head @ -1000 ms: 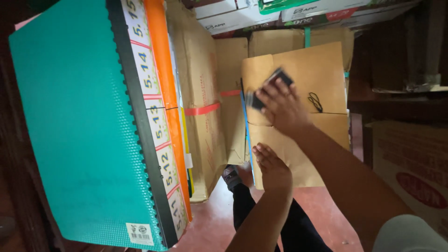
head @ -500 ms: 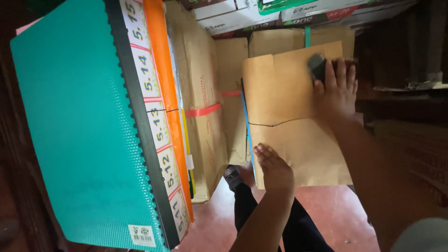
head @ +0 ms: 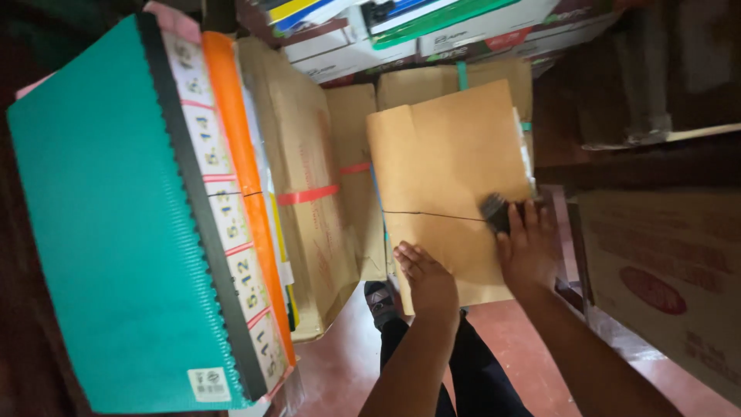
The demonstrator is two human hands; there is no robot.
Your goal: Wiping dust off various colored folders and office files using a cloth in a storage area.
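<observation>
Upright brown envelope [head: 451, 185], small black brush [head: 496, 212] against it

Your right hand [head: 529, 251] is down from the envelope's [head: 451, 170] top right corner to its right edge at mid-height, taking the small dark block [head: 495, 212] with it. A second ago it sat upper-middle of the face. Your left hand [head: 428, 282] is now against the lower left edge.
</observation>
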